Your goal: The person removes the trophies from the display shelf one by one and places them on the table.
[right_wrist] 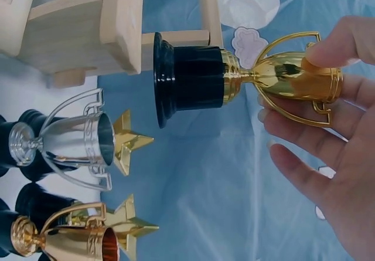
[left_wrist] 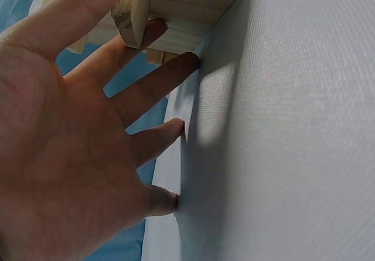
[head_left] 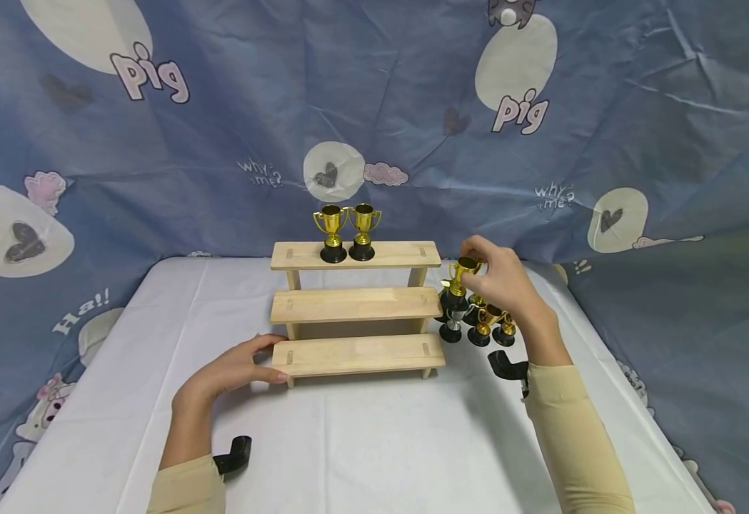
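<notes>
My right hand (head_left: 499,275) pinches a gold trophy cup (right_wrist: 281,79) by its bowl, thumb on one side and fingers on the other. The cup's black base hangs over a group of small trophies, among them a silver cup (right_wrist: 76,141), a copper-gold cup (right_wrist: 76,240) and gold stars (right_wrist: 130,141). At the other side, my left hand (head_left: 235,368) touches the left end of the bottom step of a three-step wooden stand (head_left: 358,355). Its fingers are spread and straight, with the step's end between thumb and forefinger. Two gold cups (head_left: 331,227) stand side by side on the top step.
A white cloth covers the table (head_left: 361,450). Behind and beside it hangs a blue printed curtain (head_left: 374,93). The grouped trophies stand close against the stand's right end. A black wrist mount (head_left: 508,365) juts from the right sleeve, another (head_left: 235,455) from the left.
</notes>
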The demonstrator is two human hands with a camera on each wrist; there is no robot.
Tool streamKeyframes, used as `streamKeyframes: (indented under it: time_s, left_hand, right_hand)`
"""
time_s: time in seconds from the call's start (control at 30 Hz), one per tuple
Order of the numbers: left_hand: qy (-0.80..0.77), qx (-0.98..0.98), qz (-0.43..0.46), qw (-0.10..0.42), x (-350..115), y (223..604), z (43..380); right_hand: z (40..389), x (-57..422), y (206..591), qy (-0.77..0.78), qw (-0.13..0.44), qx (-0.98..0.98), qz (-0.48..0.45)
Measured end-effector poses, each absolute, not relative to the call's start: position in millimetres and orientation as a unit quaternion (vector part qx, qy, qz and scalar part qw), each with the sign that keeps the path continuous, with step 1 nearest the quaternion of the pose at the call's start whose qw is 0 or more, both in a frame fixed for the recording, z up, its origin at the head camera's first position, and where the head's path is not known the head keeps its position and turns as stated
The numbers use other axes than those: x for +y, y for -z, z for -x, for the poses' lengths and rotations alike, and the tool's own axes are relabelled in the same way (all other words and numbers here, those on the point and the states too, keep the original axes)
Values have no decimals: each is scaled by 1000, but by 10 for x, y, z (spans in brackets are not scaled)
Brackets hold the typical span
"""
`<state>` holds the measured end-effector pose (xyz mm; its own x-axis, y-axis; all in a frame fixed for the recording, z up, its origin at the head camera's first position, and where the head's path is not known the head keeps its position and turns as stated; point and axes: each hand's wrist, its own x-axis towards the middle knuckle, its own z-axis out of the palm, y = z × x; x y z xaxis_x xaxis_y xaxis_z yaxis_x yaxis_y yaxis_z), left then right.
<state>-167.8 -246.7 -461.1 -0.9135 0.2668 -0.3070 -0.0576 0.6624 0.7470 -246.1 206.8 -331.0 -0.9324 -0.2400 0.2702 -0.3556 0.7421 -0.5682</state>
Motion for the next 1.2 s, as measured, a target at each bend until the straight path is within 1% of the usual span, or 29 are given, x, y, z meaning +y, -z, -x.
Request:
streamKeyframes:
  time_s: [0.23, 0.47, 0.7, 0.9, 1.2]
  left_hand:
    - [-401, 892, -59, 200, -2469, 4617, 1688]
    - [-401, 891, -59, 204, -2468, 4590, 1686]
    - [-403, 890, -63, 206, -2459, 4587, 1689]
    - [-404, 890, -59, 202, -2476, 4593, 1699]
    - [-400, 892, -59, 203, -2462, 4611, 1692]
  right_hand:
    - [2409, 2117, 3360, -306, 71, -936, -162]
    - [2371, 2159, 3406, -300, 70, -936, -173]
    - [2329, 2184, 3453, -291, 50, -939, -178]
    - [2306, 2192, 3516, -285, 47, -942, -171]
    - [2271, 2217, 3612, -284, 29, -939, -189]
